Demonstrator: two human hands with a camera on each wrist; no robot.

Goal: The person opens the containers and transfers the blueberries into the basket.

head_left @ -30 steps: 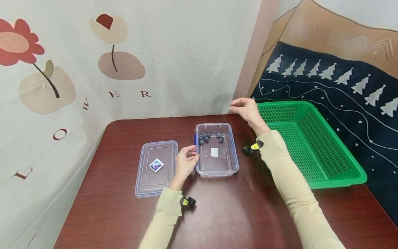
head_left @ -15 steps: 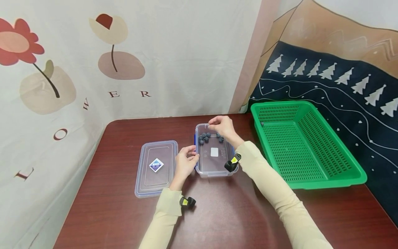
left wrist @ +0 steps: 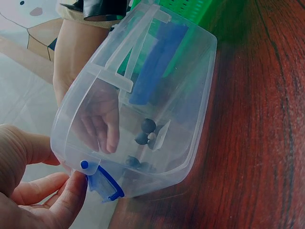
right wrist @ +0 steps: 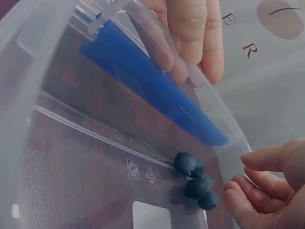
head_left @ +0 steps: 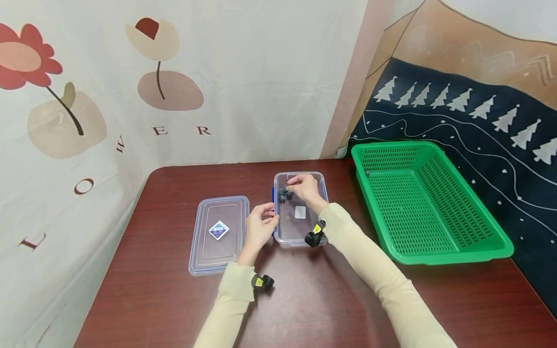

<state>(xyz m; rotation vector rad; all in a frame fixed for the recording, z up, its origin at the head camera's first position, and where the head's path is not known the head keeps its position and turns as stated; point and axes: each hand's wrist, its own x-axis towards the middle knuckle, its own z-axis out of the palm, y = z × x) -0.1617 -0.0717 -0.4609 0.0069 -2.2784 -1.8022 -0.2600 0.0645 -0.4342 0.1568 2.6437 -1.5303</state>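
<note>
In the head view, a clear plastic food container (head_left: pixel 300 231) stands lidless on the table, a blue clip (right wrist: pixel 152 86) along its left side. Several blueberries (head_left: pixel 283 195) lie on its floor towards the far left; the right wrist view shows them clustered (right wrist: pixel 198 183). My left hand (head_left: pixel 260 224) holds the container's left side, thumb at the rim and fingers outside by the clip. Inside the container, my right hand (head_left: pixel 304 187) reaches down beside the blueberries, thumb and fingers (right wrist: pixel 236 193) bent and apart with nothing visible between them. It hides part of the container's floor.
A green basket (head_left: pixel 439 256) stands at the right, a single small dark blueberry (head_left: pixel 367 173) at its far left corner. The container's clear lid (head_left: pixel 222 256) lies flat on the table (head_left: pixel 143 290), left of my left hand. Printed cloths (head_left: pixel 261 87) hang behind.
My right hand has moved left from over the green basket and down into the container. A blueberry now shows in the basket's corner. My left hand stays put.
</note>
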